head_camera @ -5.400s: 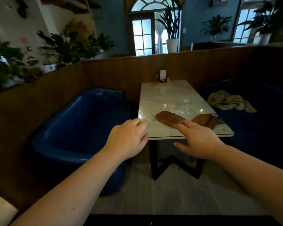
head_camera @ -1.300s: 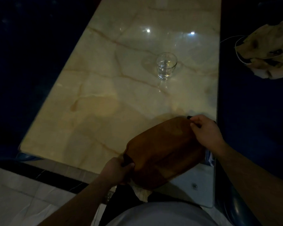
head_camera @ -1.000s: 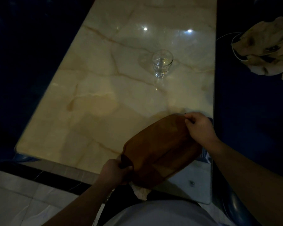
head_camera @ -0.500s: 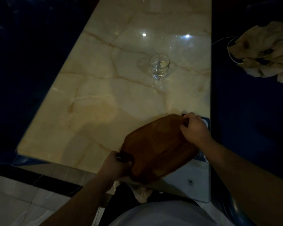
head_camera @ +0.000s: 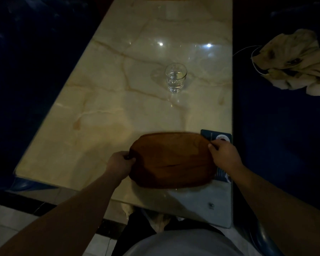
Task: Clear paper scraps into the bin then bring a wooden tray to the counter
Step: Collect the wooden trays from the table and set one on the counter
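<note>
Head view, dim light. We see the wooden tray near the front-right corner of the marble desk, long axis running left-right. Can't tell whether it rests flat on the desk or is lifted just off it. Our left hand is curled round the tray's left end, fingers wrapped on the rim. Our right hand pinches the right end, thumb on top. Under the tray's right end, partly covered, lies a dark blue card w/ a white round mark, at the desk's right edge. A clear glass stands upright mid-desk, well apart from the tray. Right of the desk, on the dark blue seat, a crumpled pale cloth w/ a thin white cord. No paper scraps visible on the desk.
</note>
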Tool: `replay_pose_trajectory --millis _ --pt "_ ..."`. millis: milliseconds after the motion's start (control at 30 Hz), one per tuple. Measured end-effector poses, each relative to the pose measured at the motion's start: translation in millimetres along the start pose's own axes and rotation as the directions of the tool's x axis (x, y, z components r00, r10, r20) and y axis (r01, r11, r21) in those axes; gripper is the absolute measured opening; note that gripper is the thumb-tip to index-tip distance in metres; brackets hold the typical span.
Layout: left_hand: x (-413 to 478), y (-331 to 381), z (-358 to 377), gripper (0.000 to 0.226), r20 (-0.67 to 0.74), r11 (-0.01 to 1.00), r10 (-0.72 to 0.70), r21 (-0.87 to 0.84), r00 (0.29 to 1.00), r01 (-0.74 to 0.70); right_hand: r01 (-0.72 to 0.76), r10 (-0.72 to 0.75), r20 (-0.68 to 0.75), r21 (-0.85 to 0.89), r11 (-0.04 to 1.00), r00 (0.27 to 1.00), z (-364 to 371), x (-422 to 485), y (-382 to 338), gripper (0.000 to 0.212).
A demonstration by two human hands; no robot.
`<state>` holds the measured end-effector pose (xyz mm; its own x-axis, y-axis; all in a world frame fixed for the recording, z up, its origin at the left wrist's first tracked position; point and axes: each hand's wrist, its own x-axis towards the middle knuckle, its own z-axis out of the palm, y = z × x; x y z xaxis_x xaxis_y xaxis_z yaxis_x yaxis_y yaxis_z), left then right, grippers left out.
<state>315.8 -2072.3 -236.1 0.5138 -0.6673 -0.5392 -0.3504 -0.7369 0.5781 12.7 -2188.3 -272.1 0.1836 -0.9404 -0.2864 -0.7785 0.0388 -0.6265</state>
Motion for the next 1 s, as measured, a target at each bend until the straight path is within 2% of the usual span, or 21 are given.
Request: replay_pose_trajectory --millis 67,200,300,433,633,767,867,933,1000 --pt "5 0 -1 0.024 -0.013 1.000 0.016 -0.008 1.000 -0.016 0.005 -0.005 -0.011 -0.006 1.000 1.000 -2 -3 1 0.025" --pt "15 0 1 0.026 -0.035 0.994 0.071 0.080 0.997 -0.068 -0.043 0.044 0.037 -0.032 0.999 0.998 -1 -14 3 0.028" --pt "18 2 4 0.027 -0.042 0.997 0.044 0.068 0.998 -0.041 -0.086 0.087 0.075 -0.022 0.996 0.993 3 -20 4 0.028" --pt "14 3 2 0.027 -0.071 0.997 -0.008 -0.078 0.997 0.002 -0.083 0.075 0.073 0.115 0.990 0.995 4 -26 2 0.028" --pt "-13 4 -32 0.033 -0.181 0.976 0.059 -0.195 0.982 -0.095 -0.045 0.035 0.036 0.370 0.928 0.999 3 -34 -27 0.022" --pt "-46 -11 -68 0.038 -0.278 0.975 0.099 -0.165 0.956 -0.149 0.026 -0.060 0.053 0.496 0.868 0.997 5 -35 -75 0.028" --pt "-74 -33 -96 0.034 -0.388 0.959 0.080 -0.220 0.918 -0.177 0.104 -0.177 0.087 0.535 0.839 0.980 9 -38 -117 0.030" --pt "-101 -56 -122 0.031 -0.454 0.944 0.050 -0.269 0.890 -0.191 0.182 -0.288 0.103 0.565 0.805 0.952 15 -48 -152 0.025" --pt "-131 -80 -147 0.024 -0.521 0.919 0.023 -0.325 0.853 -0.223 0.252 -0.408 0.143 0.594 0.764 0.902 21 -65 -189 0.030"
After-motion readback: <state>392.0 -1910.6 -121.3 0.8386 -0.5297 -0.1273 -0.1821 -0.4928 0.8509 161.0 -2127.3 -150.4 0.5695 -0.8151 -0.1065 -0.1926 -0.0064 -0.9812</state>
